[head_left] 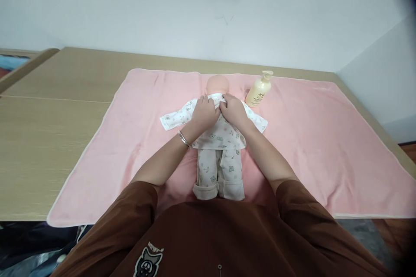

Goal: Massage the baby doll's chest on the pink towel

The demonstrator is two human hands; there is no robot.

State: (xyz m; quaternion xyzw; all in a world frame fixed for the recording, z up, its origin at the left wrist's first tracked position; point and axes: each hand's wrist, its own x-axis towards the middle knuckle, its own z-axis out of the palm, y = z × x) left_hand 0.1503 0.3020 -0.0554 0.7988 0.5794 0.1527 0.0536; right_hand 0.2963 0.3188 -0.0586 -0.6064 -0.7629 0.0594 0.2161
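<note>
A baby doll lies on a pink blanket, its smooth round head away from me and no face showing. It wears a white patterned baby shirt with both sleeves spread sideways, and matching trousers with turned-up cuffs. My left hand is on the upper left of the shirt, fingers bent against the cloth below the neckline. Close beside it, my right hand grips the shirt at the upper right near the collar. Both thumbs point towards the middle; the fingertips are partly hidden.
A cream pump bottle stands on the blanket to the right of the doll's head. The pink blanket covers much of the wooden table. Behind the table rises a white wall with a dark frame above. A raised wooden edge runs at far left.
</note>
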